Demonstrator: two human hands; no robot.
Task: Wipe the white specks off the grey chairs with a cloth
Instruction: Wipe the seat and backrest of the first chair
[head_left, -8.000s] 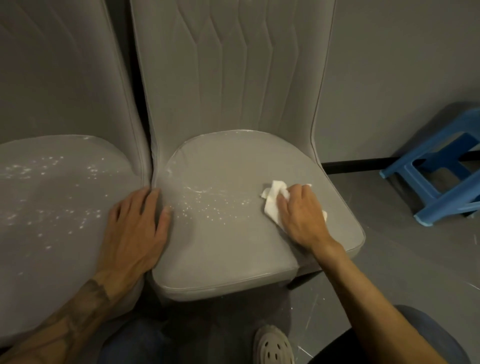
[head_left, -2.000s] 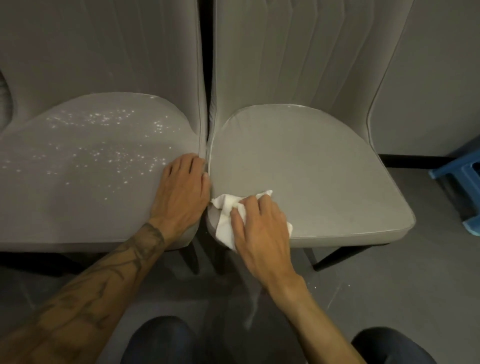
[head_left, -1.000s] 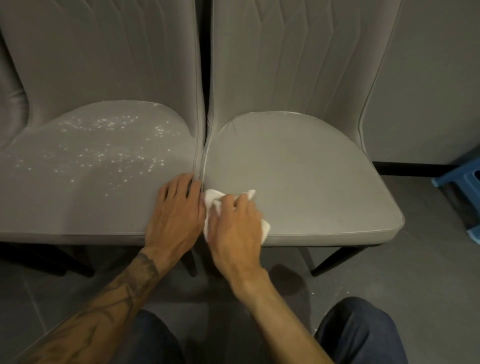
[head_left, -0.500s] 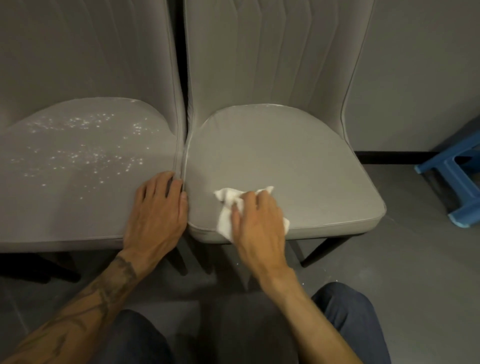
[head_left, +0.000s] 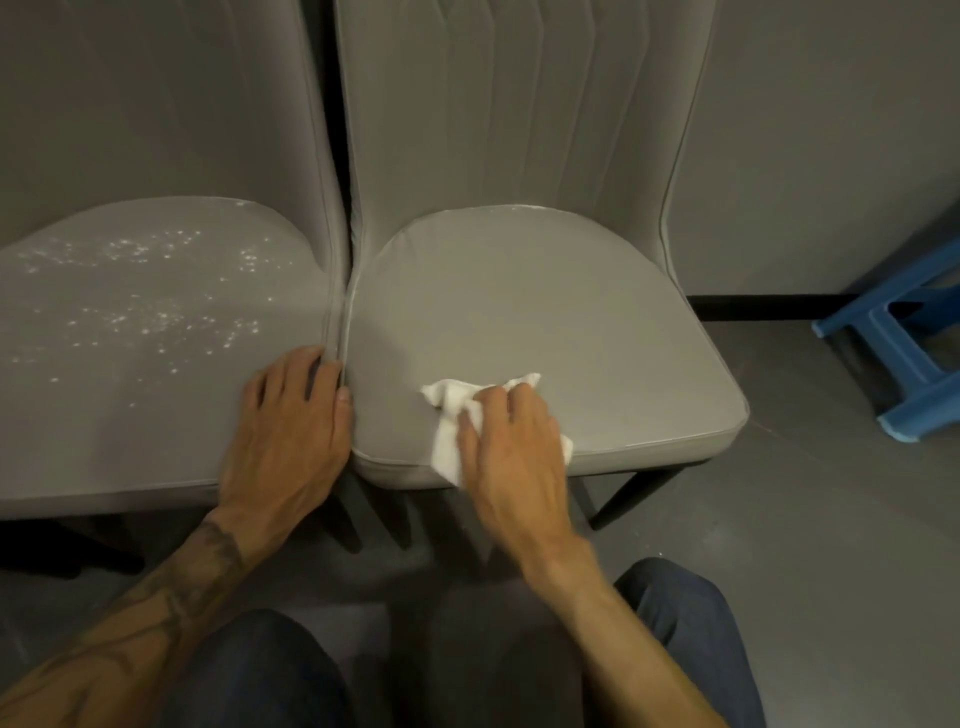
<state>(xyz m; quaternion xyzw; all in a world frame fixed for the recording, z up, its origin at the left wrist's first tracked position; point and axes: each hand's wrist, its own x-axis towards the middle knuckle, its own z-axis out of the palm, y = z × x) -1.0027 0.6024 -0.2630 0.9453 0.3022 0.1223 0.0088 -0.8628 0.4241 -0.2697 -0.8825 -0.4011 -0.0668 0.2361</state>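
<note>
Head view. The right hand (head_left: 511, 447) presses a crumpled white cloth (head_left: 451, 415) flat under its palm and curled fingers, on the front part of the right-hand grey upholstered chair seat (head_left: 524, 322). That seat looks free of specks apart from a faint pale trace along its back seam. To finish it well, I judge the cloth should be kept bunched under the palm, pushed in overlapping strokes toward the front lip, and any loosened grit carried off the edge, not dragged back over the seat.

The left hand (head_left: 291, 421) lies palm down with fingers spread and loose, gripping nothing, on the front right corner of the left-hand grey upholstered chair seat (head_left: 130, 405), its thumb against the seam where the two seats touch. It looks to be bracing the person.

White specks (head_left: 156, 306) lie scattered over the left seat, behind and left of that hand; this chair is not yet wiped, so roughly half the job remains. The left hand itself sits in the path and would need to lift before the cloth crosses over.

A blue plastic stool (head_left: 904, 353) stands on the dark floor well to the right of the right seat, clear of the work. The person's dark-trousered knees (head_left: 691, 623) are below the seats.
</note>
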